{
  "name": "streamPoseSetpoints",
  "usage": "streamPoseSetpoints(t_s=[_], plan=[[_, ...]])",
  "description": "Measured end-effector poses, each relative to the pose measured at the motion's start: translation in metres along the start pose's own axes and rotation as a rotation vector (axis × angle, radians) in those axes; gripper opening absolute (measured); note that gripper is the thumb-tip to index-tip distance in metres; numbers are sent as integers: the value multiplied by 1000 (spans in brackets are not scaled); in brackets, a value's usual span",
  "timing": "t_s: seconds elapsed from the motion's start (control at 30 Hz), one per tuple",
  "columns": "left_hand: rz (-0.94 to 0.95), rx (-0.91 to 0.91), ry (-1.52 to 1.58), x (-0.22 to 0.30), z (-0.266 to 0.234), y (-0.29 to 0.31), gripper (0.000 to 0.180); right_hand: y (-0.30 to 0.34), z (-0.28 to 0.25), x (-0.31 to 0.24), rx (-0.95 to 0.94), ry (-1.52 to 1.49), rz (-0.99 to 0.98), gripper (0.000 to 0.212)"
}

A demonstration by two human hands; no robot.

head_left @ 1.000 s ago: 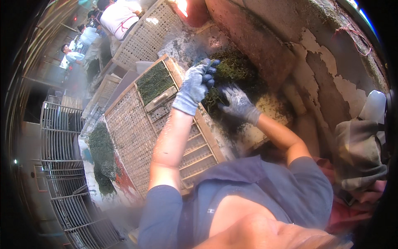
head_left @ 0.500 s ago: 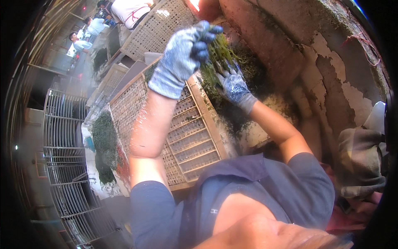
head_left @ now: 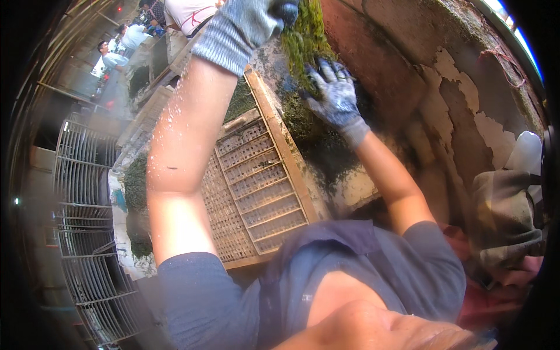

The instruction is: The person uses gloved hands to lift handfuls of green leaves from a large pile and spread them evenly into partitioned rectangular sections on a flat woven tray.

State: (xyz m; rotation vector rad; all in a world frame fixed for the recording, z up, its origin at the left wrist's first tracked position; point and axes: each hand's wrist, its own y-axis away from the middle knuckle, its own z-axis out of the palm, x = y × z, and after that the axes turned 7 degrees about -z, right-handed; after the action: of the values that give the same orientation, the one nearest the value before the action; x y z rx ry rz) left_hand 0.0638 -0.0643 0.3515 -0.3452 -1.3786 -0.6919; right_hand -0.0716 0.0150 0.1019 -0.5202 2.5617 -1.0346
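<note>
My left hand [head_left: 254, 26], in a grey knit glove with dark blue fingertips, is raised at the top edge with its fingers closed round a clump of long, limp green leaves [head_left: 306, 38]. The clump hangs down from it toward the right. Lower down, my right hand [head_left: 337, 96], gloved the same way, is open with fingers spread at the lower end of the hanging leaves. Darker loose leaves [head_left: 300, 119] lie beneath, beside the right wrist. Part of my left hand is cut off by the picture's upper edge.
A wood-framed woven bamboo tray with slats [head_left: 286, 157] is in front of my body. On the left, dark leaves [head_left: 137, 181] lie on a pale surface near a curved barred rack [head_left: 87, 175]. A peeling wall [head_left: 461, 111] rises on the right. People [head_left: 114, 58] are at the far left.
My left hand has risen toward the upper left, and the clump of leaves hangs longer below it. My right hand has shifted slightly, fingers still spread.
</note>
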Motion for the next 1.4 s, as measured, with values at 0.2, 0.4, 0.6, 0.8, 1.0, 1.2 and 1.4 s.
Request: streamPoseSetpoints(t_s=[0.2,0.4,0.6,0.8,1.0,1.2,1.4], plan=[[259,-208,-191,63,17,-8,26,143,142,49,-338,-15,155,72],[322,-161,-244,72,24,25,23,120,63,9,-1014,-87,366,77],[184,-142,-230,10,35,82,21,42,-59,-56,-574,-1379,155,57],[-455,-127,-67,-210,-94,148,26,69,21,-46,-20,-1795,644,52],[-448,376,-95,-254,-227,298,30,76,106,-94,-152,-1640,336,52],[-43,765,-677,-296,-388,299,42,31,271,-137,-38,-918,809,35],[93,899,-1500,-397,-285,234,67,10,245,-177,-138,-514,539,46]])
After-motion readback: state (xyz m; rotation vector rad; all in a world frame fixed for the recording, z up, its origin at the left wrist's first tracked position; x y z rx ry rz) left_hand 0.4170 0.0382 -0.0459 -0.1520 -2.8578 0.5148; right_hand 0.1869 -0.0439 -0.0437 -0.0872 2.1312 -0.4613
